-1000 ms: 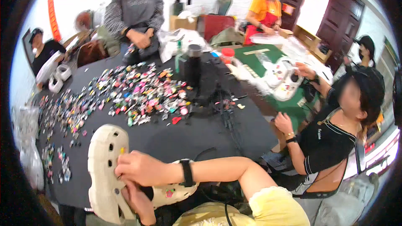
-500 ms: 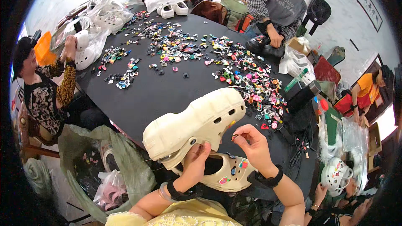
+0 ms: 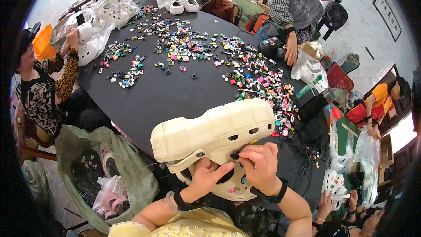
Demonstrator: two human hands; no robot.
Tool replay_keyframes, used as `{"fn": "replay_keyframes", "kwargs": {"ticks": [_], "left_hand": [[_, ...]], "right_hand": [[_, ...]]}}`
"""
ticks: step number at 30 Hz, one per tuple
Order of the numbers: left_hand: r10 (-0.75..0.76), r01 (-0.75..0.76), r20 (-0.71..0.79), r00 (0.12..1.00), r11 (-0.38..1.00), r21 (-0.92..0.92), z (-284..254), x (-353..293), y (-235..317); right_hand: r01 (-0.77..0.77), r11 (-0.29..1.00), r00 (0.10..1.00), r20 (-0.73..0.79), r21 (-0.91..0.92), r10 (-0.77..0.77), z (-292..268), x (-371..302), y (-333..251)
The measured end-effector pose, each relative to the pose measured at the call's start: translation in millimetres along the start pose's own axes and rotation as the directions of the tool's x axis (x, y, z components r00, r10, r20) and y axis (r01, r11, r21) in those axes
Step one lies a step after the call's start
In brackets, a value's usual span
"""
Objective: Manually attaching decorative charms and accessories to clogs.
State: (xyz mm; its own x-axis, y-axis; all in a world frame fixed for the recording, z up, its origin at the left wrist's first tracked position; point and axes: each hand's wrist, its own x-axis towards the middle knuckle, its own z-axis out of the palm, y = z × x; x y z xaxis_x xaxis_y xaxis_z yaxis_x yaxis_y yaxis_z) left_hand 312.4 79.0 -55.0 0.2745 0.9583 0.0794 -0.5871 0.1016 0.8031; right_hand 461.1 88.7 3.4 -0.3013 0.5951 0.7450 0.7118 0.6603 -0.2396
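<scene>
A cream clog (image 3: 215, 125) is tilted on its side in front of me, its thick sole turned up and away. My left hand (image 3: 205, 177) grips it by the heel-strap side, the fingers partly inside and the thumb outside. Thumb and fingertips of my right hand (image 3: 262, 162) pinch a small dark shoe charm (image 3: 236, 155) against the upper, beside one of its holes. Below lies a second cream clog (image 3: 240, 192) bearing a pink charm (image 3: 233, 189), partly covered by my hands. A bit of yellow shows on the held clog beyond my right fingers.
Many loose colourful charms (image 3: 267, 83) cover the dark table (image 3: 136, 101) ahead. A green-lined sack (image 3: 136, 162) stands at lower left; black straps (image 3: 312, 156) lie right. Co-workers sit around, one handling a white clog (image 3: 85, 50) at left, another a decorated white clog (image 3: 334, 186) at lower right.
My right hand has brought the dark charm from beside the clog onto its upper. The held clog has turned more level and shifted right. A co-worker's decorated clog at lower right has moved left.
</scene>
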Motion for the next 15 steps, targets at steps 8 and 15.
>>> {"fn": "replay_keyframes", "kwargs": {"ticks": [8, 15], "left_hand": [[-0.003, 0.004, -0.033, 0.999, 1.0, 0.027, 0.6, 0.6, 0.3], [0.034, -0.034, 0.017, 0.999, 0.999, 0.03, 0.1, 0.3, 1.0]], "right_hand": [[0.003, 1.0, 1.0, 0.027, 0.007, -0.003, -0.2, 0.6, 0.5], [0.046, 0.998, 0.999, -0.026, -0.049, -0.047, 0.8, -1.0, -4.5]]}}
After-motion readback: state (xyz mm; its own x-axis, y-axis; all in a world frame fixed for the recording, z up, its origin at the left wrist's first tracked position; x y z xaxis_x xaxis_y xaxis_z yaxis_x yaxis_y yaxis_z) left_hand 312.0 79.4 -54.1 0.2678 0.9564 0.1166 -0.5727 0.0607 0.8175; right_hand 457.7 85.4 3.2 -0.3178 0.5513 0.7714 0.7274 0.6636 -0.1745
